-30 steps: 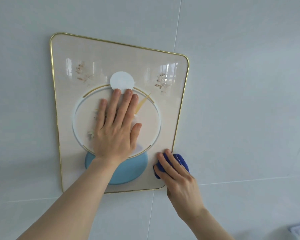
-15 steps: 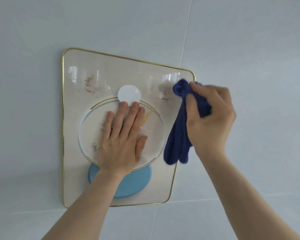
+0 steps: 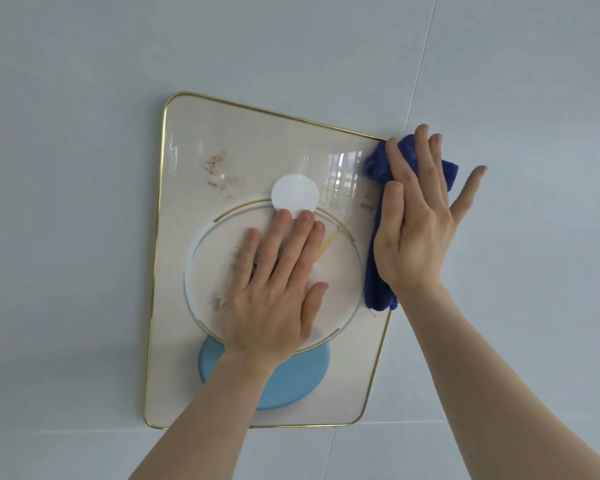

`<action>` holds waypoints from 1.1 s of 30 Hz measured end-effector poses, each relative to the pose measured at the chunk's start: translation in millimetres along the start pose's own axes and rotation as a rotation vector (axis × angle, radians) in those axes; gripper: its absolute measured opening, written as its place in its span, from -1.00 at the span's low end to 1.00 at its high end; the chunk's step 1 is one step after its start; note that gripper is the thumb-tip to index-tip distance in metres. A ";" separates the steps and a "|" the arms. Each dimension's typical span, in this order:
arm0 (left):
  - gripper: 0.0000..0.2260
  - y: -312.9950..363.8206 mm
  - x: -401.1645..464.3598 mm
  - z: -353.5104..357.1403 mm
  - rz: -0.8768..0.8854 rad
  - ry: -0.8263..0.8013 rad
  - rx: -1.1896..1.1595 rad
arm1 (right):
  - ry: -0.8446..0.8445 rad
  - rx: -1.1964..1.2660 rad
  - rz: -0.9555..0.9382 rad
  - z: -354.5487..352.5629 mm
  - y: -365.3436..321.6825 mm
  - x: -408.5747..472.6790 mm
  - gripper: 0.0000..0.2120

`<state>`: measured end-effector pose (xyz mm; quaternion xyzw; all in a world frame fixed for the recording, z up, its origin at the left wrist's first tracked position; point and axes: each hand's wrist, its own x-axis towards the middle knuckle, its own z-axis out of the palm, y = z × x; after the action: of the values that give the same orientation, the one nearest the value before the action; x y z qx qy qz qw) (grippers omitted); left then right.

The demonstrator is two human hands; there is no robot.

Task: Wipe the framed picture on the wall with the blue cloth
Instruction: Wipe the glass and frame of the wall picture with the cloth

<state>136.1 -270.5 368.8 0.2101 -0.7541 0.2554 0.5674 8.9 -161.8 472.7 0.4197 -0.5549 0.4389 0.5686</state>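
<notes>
The pale tiled wall [image 3: 84, 168] carries the gold-edged framed picture [image 3: 201, 140], which bears no readable writing. The left hand [image 3: 274, 289] lies flat and open on the picture's central ring. At the picture's upper right corner, the right hand [image 3: 416, 223] presses the blue cloth [image 3: 376, 268] flat under an open palm, fingers spread, the cloth hanging down the picture's right edge.

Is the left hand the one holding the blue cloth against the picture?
No: the right hand presses the blue cloth at the framed picture's upper right corner, while the left hand lies flat and bare.
</notes>
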 end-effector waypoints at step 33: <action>-0.45 -0.8 -0.3 -7.4 -0.005 -0.019 -0.083 | -0.291 0.064 -0.234 -22.6 5.9 -87.8 -0.42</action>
<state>142.2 -266.5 370.3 0.1909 -0.7689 0.2205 0.5690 9.3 -141.4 384.2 0.5581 -0.5647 0.3219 0.5158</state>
